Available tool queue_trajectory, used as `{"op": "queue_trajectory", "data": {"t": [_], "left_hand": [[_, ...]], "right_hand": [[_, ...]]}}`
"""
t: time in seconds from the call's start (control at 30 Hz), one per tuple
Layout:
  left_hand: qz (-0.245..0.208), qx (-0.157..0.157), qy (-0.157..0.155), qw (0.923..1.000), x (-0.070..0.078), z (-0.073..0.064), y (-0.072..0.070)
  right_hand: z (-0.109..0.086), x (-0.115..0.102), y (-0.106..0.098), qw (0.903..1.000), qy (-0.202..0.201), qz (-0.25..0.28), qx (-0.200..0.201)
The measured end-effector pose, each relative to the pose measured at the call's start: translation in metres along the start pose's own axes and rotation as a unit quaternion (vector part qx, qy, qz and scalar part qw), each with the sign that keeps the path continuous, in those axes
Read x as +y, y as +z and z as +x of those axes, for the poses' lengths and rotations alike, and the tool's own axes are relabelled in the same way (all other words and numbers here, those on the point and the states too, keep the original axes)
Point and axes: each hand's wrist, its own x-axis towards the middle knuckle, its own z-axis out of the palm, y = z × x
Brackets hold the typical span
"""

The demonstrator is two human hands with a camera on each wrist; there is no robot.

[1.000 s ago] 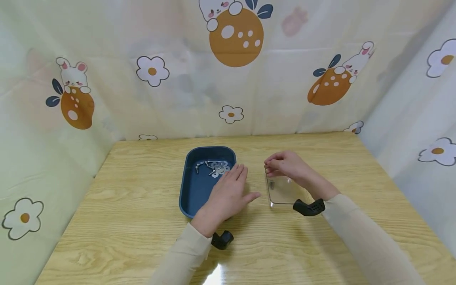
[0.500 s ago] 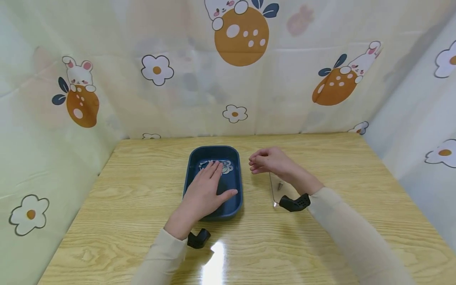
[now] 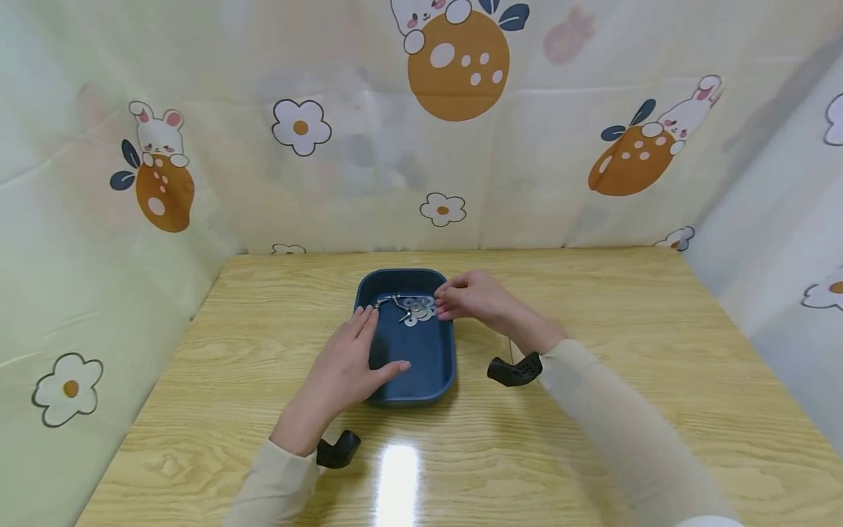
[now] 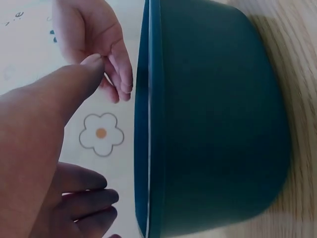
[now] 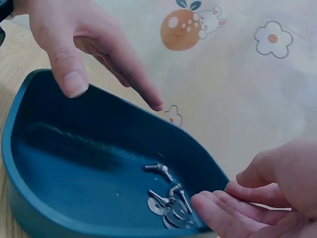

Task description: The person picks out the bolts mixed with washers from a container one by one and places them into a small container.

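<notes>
A dark blue tray stands on the table, with metal bolts and flat washers lying together at its far end. My left hand is over the tray's left side, fingers straight and thumb spread apart, holding nothing. Across from it my right hand is at the right rim near the washers. In the right wrist view, the right hand's fingers are loosely bent beside the washers, with nothing seen between them and the thumb.
The edge of a clear container shows beside my right wrist, mostly hidden by the arm. Wood-grain table surrounds the tray. A patterned curtain hangs along the back and sides.
My right hand has moved left from the clear container to the tray's right rim. My left hand has shifted left across the tray, uncovering more of its inside.
</notes>
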Motion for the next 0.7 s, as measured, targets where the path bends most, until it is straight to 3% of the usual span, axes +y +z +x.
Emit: {"op": "queue_trajectory", "data": {"t": [0.33, 0.7], "left_hand": [[-0.007, -0.009, -0.004, 0.9999, -0.012, -0.012, 0.004], [-0.023, -0.014, -0.006, 0.9996, -0.021, -0.017, 0.008]], "right_hand": [[0.016, -0.001, 0.02, 0.9997, 0.024, -0.005, 0.0], [0.035, 0.006, 0.045, 0.9998, 0.016, -0.001, -0.011]]}}
